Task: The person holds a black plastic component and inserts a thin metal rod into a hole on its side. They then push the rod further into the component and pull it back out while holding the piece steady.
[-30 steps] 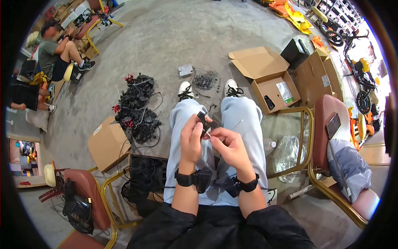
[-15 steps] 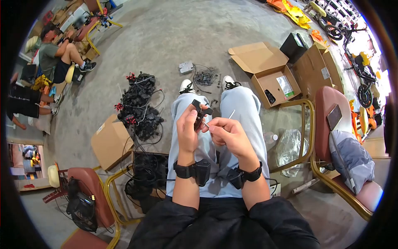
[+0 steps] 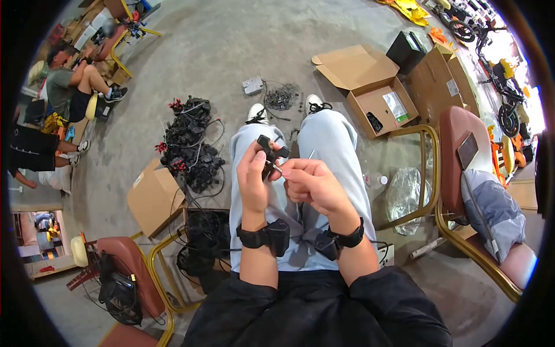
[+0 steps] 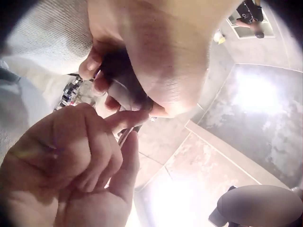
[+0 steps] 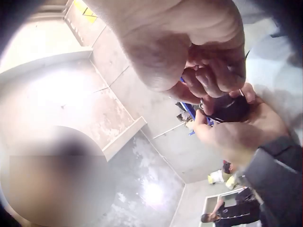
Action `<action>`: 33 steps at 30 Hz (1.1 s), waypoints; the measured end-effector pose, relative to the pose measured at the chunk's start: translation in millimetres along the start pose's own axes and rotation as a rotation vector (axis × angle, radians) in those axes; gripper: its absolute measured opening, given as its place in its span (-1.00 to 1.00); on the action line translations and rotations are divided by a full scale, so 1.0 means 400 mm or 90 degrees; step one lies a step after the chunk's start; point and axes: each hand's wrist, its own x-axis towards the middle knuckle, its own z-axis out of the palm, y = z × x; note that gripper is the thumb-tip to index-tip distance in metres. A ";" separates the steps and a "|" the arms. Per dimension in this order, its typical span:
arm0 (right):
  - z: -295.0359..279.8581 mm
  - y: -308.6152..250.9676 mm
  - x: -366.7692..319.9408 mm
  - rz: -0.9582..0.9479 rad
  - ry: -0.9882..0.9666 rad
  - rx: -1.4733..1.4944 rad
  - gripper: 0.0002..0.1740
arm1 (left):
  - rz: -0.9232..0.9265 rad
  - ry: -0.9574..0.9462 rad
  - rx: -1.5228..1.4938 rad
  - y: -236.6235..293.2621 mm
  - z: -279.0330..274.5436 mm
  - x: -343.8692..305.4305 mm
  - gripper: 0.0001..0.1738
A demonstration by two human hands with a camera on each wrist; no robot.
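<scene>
Above the lap, the left hand [image 3: 252, 184] grips a small black part [image 3: 272, 151], its fingers curled round it. The right hand [image 3: 317, 186] pinches a thin metal rod [image 3: 277, 168] between thumb and fingers, one end of it at the black part and the other sticking out past the knuckles. In the left wrist view the dark part [image 4: 124, 82] lies in the left palm, with the right hand [image 4: 71, 161] close against it. The right wrist view shows the black part [image 5: 228, 109] between both hands; the rod's tip is mostly hidden there.
A pile of black cabled parts [image 3: 191, 144] lies on the floor at the left, beside a cardboard flap [image 3: 155, 196]. A grey box [image 3: 252, 85] and loose wires [image 3: 281, 96] are beyond the shoes. An open carton [image 3: 384, 110] and a chair [image 3: 457, 162] stand at the right.
Both hands have shifted slightly left and up in the head view, still holding the black part and the rod. The rod's free end shows less than before.
</scene>
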 end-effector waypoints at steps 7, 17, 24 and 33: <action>0.031 0.034 0.004 -0.504 0.233 -0.750 -0.85 | -0.006 0.012 0.027 0.000 -0.001 0.004 -0.65; -0.011 0.027 0.003 -0.238 0.141 -0.374 -0.86 | -0.035 0.024 0.003 -0.018 0.014 0.004 -0.67; -0.036 0.008 -0.007 -0.013 0.013 0.014 -0.81 | -0.055 -0.059 0.027 -0.022 -0.009 -0.005 -0.64; -0.008 0.036 0.002 -0.378 0.237 -0.623 -0.87 | -0.064 0.006 0.032 -0.017 -0.001 0.003 -0.63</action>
